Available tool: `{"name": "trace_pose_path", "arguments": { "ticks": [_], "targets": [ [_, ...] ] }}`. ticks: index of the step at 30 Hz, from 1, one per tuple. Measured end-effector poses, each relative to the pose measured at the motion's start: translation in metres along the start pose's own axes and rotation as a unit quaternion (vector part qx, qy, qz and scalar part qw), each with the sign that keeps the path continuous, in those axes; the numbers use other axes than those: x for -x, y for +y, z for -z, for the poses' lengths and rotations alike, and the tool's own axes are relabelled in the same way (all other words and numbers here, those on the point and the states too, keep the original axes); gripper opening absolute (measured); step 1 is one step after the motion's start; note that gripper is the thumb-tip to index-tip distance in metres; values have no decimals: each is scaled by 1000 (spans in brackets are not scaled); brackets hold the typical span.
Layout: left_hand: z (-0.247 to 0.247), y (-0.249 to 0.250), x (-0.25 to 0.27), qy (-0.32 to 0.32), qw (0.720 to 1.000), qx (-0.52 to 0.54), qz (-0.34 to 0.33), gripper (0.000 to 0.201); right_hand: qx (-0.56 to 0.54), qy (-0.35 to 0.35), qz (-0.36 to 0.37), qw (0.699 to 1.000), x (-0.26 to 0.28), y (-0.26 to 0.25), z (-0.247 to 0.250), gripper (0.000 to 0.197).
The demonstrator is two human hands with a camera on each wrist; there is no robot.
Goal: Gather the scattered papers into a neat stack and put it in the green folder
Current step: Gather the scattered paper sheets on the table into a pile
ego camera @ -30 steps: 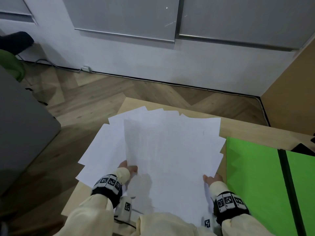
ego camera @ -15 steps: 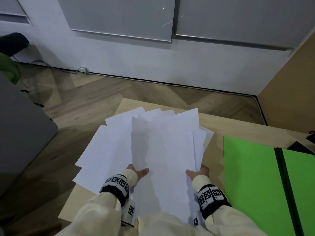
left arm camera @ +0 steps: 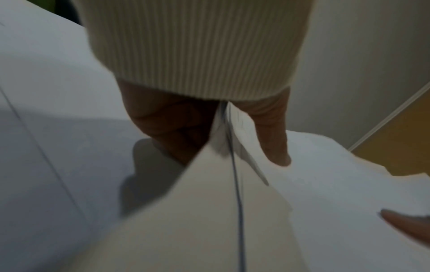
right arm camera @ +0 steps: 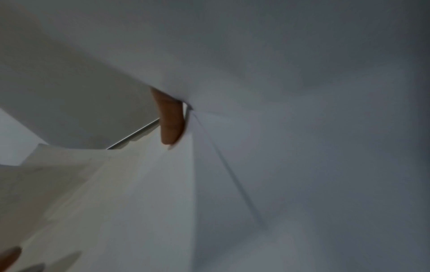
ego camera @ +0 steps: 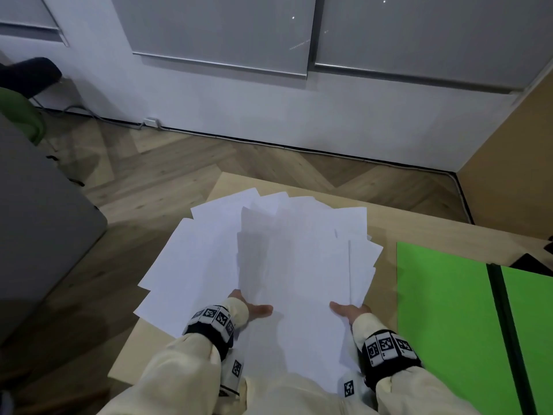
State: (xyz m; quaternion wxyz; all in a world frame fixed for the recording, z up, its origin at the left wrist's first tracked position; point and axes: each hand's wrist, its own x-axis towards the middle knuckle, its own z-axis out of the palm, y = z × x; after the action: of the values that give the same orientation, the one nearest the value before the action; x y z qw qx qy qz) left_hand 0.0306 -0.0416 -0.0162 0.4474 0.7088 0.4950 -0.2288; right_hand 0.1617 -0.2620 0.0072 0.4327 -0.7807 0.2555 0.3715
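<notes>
A fanned bunch of white papers [ego camera: 293, 259] is lifted off the table, its near edge gripped by both hands. My left hand [ego camera: 254, 308] holds the left side with the thumb on top and the fingers beneath; in the left wrist view the left hand [left arm camera: 232, 132] pinches the papers [left arm camera: 337, 184]. My right hand [ego camera: 348, 310] pinches the right side; the right wrist view shows its thumb [right arm camera: 171, 121] on the sheets [right arm camera: 302, 128]. More papers [ego camera: 191, 265] lie spread to the left, overhanging the table edge. The open green folder [ego camera: 443, 310] lies flat at the right.
The light wooden table [ego camera: 425, 226] ends close behind the papers, with parquet floor [ego camera: 167, 181] beyond and to the left. A grey cabinet [ego camera: 39, 229] stands at the left. A wooden panel [ego camera: 514, 163] rises at the right. A dark object [ego camera: 529, 259] sits past the folder.
My hands have drawn closer together, squeezing the fanned sheets into a narrower bunch. The right edge of the papers has pulled away from the green folder.
</notes>
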Motion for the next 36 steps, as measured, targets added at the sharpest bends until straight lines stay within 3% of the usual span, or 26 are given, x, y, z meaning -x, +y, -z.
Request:
{"name": "trace_pose_path", "arguments": {
  "ticks": [1,3,5,6,8,11,14,20,22,27,31,34,36],
  "targets": [
    [3,0,-1,11,1000,11,7,104,20,12,3,1000,-2,1,3,88],
    [14,-2,0,52,997,62,4,68,36,29,19,999,-4,2,9,79],
    [32,-14,-4,135,985,104,16,31,38,57,42,997,-5,4,15,73],
    [43,-22,-4,176,978,105,37,26,36,70,53,995,-6,5,19,71],
    [59,-41,-5,238,964,63,101,40,44,90,68,993,-5,8,22,64],
    [69,-59,2,288,935,-4,207,89,53,111,75,990,-5,14,20,51],
    [72,-64,2,287,932,-36,220,110,36,117,79,989,1,15,17,50],
    [75,-59,4,276,937,-66,205,115,0,126,88,988,4,11,27,52],
    [75,-59,0,271,943,-42,188,107,-11,133,90,987,6,8,30,54],
    [75,-50,-4,221,970,51,84,82,17,92,66,993,4,10,35,47],
    [73,-38,-3,215,972,89,24,83,61,65,65,994,0,11,39,46],
    [80,-40,-3,259,939,220,41,84,62,92,56,992,-1,4,37,56],
    [82,-46,2,287,890,345,79,95,65,109,60,990,-2,2,37,62]
  ]
}}
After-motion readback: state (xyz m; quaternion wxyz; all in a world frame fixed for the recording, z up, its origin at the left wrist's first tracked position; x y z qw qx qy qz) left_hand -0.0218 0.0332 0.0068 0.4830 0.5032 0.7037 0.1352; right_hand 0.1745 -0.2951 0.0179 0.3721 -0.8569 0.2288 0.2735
